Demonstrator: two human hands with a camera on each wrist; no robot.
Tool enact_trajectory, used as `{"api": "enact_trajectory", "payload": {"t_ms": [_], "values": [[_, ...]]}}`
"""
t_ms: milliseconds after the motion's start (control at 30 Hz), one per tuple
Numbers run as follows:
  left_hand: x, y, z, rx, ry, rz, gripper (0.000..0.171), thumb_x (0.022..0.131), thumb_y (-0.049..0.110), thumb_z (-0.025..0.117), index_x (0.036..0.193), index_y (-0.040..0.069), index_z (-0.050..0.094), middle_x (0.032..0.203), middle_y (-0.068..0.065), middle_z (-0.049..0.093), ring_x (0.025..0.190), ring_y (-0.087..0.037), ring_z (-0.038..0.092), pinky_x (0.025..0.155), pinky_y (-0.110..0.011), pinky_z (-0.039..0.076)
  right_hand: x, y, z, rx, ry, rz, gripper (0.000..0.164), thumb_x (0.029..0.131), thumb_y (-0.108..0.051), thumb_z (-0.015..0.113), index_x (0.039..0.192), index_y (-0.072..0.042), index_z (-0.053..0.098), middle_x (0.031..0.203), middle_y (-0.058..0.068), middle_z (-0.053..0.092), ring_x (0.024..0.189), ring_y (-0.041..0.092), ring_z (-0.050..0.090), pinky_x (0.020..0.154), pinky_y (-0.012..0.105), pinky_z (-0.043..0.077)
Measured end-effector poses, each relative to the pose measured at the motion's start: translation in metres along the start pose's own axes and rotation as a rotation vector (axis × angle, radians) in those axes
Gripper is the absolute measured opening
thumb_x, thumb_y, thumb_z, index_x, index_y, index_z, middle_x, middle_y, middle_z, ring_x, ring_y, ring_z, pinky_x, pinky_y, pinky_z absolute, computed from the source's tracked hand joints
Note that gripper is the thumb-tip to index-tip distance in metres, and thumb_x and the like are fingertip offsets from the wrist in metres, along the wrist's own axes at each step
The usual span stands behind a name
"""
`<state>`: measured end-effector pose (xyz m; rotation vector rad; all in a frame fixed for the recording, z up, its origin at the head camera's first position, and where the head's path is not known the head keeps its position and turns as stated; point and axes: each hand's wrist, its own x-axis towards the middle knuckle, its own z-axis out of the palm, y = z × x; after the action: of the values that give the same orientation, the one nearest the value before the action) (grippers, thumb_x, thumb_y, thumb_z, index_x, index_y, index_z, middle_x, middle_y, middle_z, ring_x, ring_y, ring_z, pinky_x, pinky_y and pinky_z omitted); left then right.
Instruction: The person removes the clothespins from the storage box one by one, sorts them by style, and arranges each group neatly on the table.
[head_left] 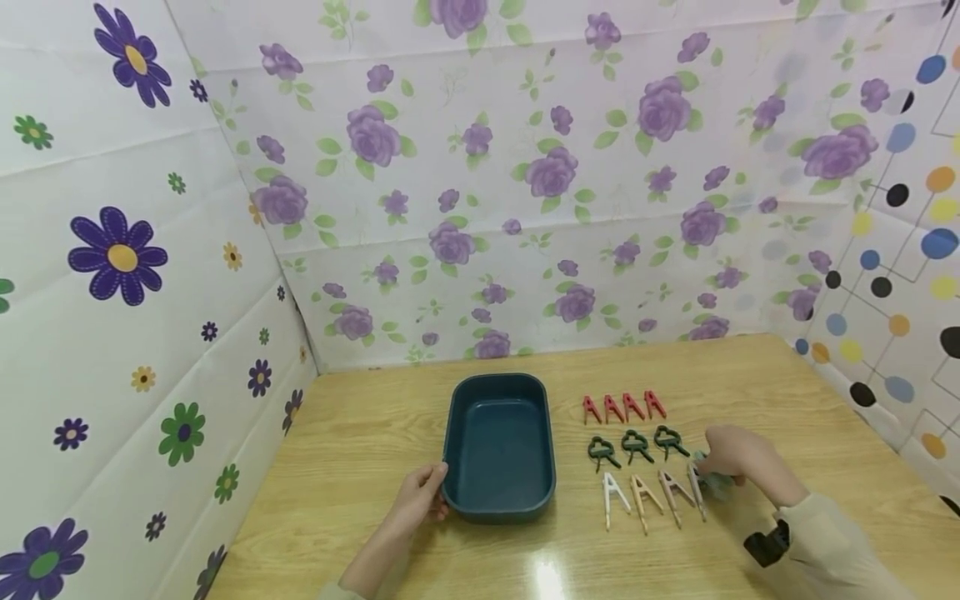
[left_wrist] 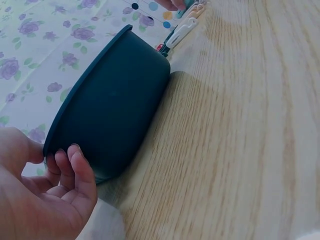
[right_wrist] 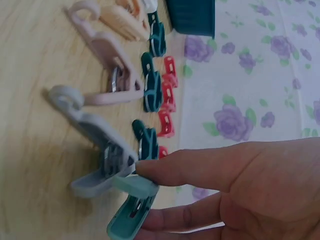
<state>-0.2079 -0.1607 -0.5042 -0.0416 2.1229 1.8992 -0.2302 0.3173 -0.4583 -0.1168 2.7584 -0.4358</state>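
A dark teal rectangular basin (head_left: 501,450) stands on the table. At its near left side my left hand (head_left: 418,500) grips the rim; in the left wrist view the thumb lies over the edge and the fingers curl against the outer wall (left_wrist: 110,100). Over on the right, my right hand (head_left: 738,458) pinches a mint-green clothespin (right_wrist: 131,212) between thumb and fingers. This clothespin is right beside a grey clothespin (right_wrist: 102,145), at the end of the front row; whether the two touch I cannot tell.
The front row also has white (head_left: 614,493), peach (head_left: 645,500) and pinkish (head_left: 675,493) clothespins. Behind it lie three dark green clips (head_left: 636,446), then several red clips (head_left: 622,407). Patterned cloth walls (head_left: 480,208) border the wooden table (head_left: 360,433).
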Motion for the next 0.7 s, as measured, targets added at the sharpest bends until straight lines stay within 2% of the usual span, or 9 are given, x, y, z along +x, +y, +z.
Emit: {"api": "enact_trajectory", "payload": {"t_ms": [167, 267, 433, 567, 700], "values": [[0.001, -0.001, -0.001, -0.008, -0.003, 0.003, 0.050, 0.101, 0.040, 0.047, 0.122, -0.006, 0.050, 0.071, 0.003, 0.048, 0.062, -0.008, 0.051, 0.058, -0.020, 0.045, -0.002, 0.009, 0.002, -0.014, 0.013, 0.024, 0.027, 0.087, -0.014, 0.063, 0.102, 0.008, 0.058, 0.060, 0.007, 0.056, 0.041, 0.013, 0.052, 0.041, 0.020, 0.035], [0.001, -0.002, -0.002, -0.008, -0.004, 0.002, 0.049, 0.101, 0.040, 0.047, 0.118, -0.006, 0.051, 0.071, 0.003, 0.048, 0.062, -0.009, 0.052, 0.058, -0.020, 0.046, -0.003, 0.013, 0.004, -0.023, 0.013, 0.036, 0.027, 0.089, -0.013, 0.059, 0.104, 0.009, 0.058, 0.058, 0.007, 0.055, 0.040, 0.011, 0.048, 0.040, 0.019, 0.034], [0.003, -0.003, 0.000, -0.004, 0.023, -0.008, 0.043, 0.101, 0.040, 0.047, 0.102, -0.002, 0.055, 0.069, 0.002, 0.049, 0.061, -0.010, 0.052, 0.057, -0.023, 0.046, -0.002, 0.015, 0.008, -0.055, 0.021, 0.082, 0.013, 0.091, -0.012, 0.054, 0.089, 0.000, 0.059, 0.061, 0.005, 0.050, 0.044, 0.013, 0.045, 0.042, 0.023, 0.035], [0.002, -0.002, 0.001, -0.006, 0.025, -0.005, 0.044, 0.101, 0.041, 0.048, 0.104, -0.003, 0.055, 0.069, 0.002, 0.049, 0.061, -0.010, 0.052, 0.057, -0.022, 0.046, 0.000, 0.016, 0.011, -0.063, 0.020, 0.114, 0.007, 0.086, -0.009, 0.055, 0.082, -0.004, 0.057, 0.063, 0.008, 0.053, 0.044, 0.014, 0.046, 0.042, 0.024, 0.035], [0.001, -0.004, 0.000, -0.013, 0.008, 0.002, 0.041, 0.101, 0.041, 0.047, 0.096, 0.001, 0.054, 0.069, 0.003, 0.049, 0.061, -0.009, 0.052, 0.056, -0.022, 0.046, 0.000, 0.016, 0.013, -0.064, 0.013, 0.123, 0.010, 0.082, -0.008, 0.058, 0.073, -0.007, 0.056, 0.060, 0.009, 0.057, 0.042, 0.013, 0.047, 0.040, 0.022, 0.036]]}}
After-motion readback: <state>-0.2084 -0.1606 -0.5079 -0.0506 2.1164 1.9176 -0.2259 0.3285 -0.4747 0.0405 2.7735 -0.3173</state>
